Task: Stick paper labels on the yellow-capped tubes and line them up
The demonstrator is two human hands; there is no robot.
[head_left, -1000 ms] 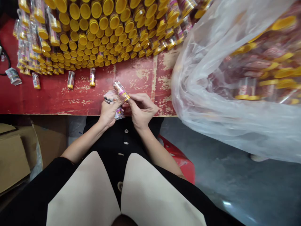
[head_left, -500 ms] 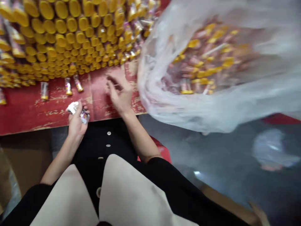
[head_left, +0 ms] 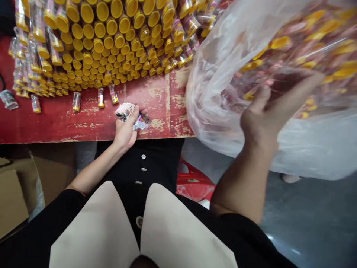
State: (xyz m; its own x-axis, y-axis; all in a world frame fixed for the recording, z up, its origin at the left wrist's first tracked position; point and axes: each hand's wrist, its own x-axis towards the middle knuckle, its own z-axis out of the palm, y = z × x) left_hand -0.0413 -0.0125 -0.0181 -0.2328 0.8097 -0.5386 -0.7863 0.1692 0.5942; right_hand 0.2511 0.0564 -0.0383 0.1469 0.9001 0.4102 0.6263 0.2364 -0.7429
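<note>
My left hand [head_left: 126,132] is closed around a small stack of printed, shiny plastic sleeves [head_left: 143,121], just above the front edge of the red table [head_left: 95,128]. Thumb and forefinger of my right hand [head_left: 260,117] are spread wide inside the mouth of a big translucent plastic bag [head_left: 208,96]; nothing shows between them, though the hand is slightly blurred. Pink tubes with yellow caps [head_left: 327,28] fill the bag. Beyond my left hand, a few sleeved tubes [head_left: 113,94] lie singly on the table.
A large pile of yellow-capped tubes [head_left: 111,28] is stacked along the back of the table. A crumpled wrapper [head_left: 9,99] lies at the far left. Below are cardboard boxes [head_left: 12,201] on the left and a red stool [head_left: 195,182] beside me.
My right hand has moved from over the table to the right, into the bag. My left hand still holds the sleeves. The whole view has shifted.
</note>
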